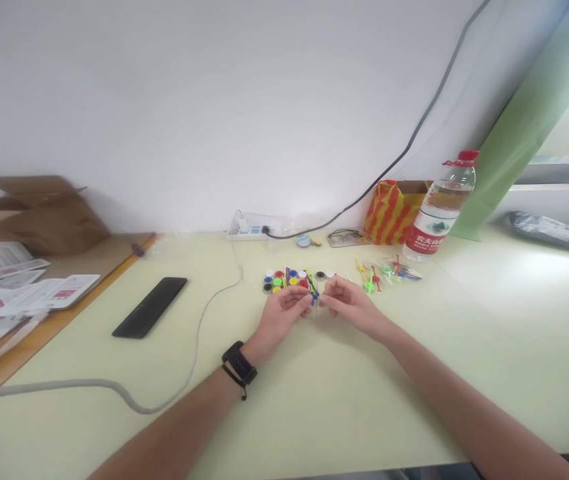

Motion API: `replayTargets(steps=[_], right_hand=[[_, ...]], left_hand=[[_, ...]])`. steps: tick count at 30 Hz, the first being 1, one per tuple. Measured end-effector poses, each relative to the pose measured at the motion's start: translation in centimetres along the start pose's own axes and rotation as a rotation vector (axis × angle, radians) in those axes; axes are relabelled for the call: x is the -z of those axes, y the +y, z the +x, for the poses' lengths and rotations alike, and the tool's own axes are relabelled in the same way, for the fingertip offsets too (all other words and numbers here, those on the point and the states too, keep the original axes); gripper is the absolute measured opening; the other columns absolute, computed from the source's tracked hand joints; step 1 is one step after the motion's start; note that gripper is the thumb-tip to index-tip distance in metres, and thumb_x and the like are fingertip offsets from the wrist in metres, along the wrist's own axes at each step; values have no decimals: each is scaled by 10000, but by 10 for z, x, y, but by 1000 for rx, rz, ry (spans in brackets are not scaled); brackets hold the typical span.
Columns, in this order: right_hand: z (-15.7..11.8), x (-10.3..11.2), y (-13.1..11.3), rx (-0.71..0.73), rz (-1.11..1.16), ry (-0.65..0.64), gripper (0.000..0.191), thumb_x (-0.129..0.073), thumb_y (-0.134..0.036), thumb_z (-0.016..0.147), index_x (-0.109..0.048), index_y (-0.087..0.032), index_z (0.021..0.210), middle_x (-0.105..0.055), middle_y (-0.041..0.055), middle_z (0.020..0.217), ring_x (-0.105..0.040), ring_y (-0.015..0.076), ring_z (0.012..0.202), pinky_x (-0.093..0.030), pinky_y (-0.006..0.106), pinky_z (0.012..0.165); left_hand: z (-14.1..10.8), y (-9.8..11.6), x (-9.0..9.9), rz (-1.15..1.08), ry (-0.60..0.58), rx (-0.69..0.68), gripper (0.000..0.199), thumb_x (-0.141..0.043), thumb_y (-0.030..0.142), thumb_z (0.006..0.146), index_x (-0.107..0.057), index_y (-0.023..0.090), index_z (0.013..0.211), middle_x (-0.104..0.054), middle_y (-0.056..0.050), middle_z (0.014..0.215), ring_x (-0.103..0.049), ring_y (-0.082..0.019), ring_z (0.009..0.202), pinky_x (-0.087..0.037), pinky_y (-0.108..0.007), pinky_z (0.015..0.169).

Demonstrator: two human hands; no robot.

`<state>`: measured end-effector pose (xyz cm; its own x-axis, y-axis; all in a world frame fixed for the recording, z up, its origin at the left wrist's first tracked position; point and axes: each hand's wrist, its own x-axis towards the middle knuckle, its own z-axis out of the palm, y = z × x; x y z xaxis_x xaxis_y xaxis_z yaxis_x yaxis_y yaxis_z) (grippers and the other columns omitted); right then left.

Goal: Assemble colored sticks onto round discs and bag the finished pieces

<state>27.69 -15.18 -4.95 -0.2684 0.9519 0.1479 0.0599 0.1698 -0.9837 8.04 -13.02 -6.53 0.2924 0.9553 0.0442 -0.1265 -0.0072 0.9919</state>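
Over the middle of the table, my left hand [283,312] pinches a small blue plastic piece [314,297] between thumb and fingertips. A thin, pale upright edge shows beside that piece. My right hand [348,303] faces it from the right, thumb and fingers closed at the same spot; what lies in its fingertips is too small to make out. Just beyond my hands sit several small round discs [277,282] in red, blue, green, yellow, black and white, with thin coloured sticks [286,275] among them. My left hand partly hides this group.
Right of my hands lie green and red plastic pieces [375,277] and a clear bag of small parts [402,270]. A water bottle [432,227], striped bag [382,213], glasses [347,237] and power strip [249,232] stand behind. Leftward are a black phone-like slab [150,308] and a cable [195,350].
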Motion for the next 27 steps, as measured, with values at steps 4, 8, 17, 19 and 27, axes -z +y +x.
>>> replayTargets(steps=[4, 8, 17, 19, 27], right_hand=[[1, -1, 1, 18, 12, -1, 268, -711, -442, 885, -552, -228, 911, -569, -11, 864, -543, 123, 665, -487, 285, 624], [1, 0, 4, 34, -45, -35, 224, -633, -444, 935, -576, -227, 946, -590, 8, 896, -557, 134, 693, -499, 292, 644], [-2, -1, 17, 137, -477, -33, 166, -529, -388, 989, -587, -235, 1016, -602, -13, 792, -498, 136, 617, -403, 270, 572], [-2, -2, 18, 159, -517, -35, 191, -516, -380, 995, -589, -226, 909, -593, -15, 755, -479, 136, 609, -383, 270, 564], [7, 18, 16, 226, -518, 125, 243, -647, -445, 916, -748, -225, 897, -692, 46, 881, -579, 167, 688, -465, 298, 628]], left_hand=[[0, -1, 0, 11, -47, 15, 369, -840, 404, 762, -721, 139, 990, -717, -53, 799, -636, -144, 684, -513, -273, 654], [-1, 2, -2, 24, -24, 33, 381, -847, 419, 747, -727, 139, 976, -710, -47, 772, -610, -133, 661, -492, -260, 630], [-3, 6, 0, 51, 1, 58, 378, -809, 462, 781, -738, 148, 980, -676, -30, 736, -565, -114, 638, -437, -240, 612], [-3, 7, -1, 48, 8, 59, 376, -811, 466, 777, -736, 150, 966, -670, -25, 732, -555, -109, 633, -426, -235, 606], [-1, 2, 0, 91, 23, 76, 404, -799, 477, 780, -733, 167, 1029, -677, -37, 813, -576, -130, 702, -463, -259, 650]])
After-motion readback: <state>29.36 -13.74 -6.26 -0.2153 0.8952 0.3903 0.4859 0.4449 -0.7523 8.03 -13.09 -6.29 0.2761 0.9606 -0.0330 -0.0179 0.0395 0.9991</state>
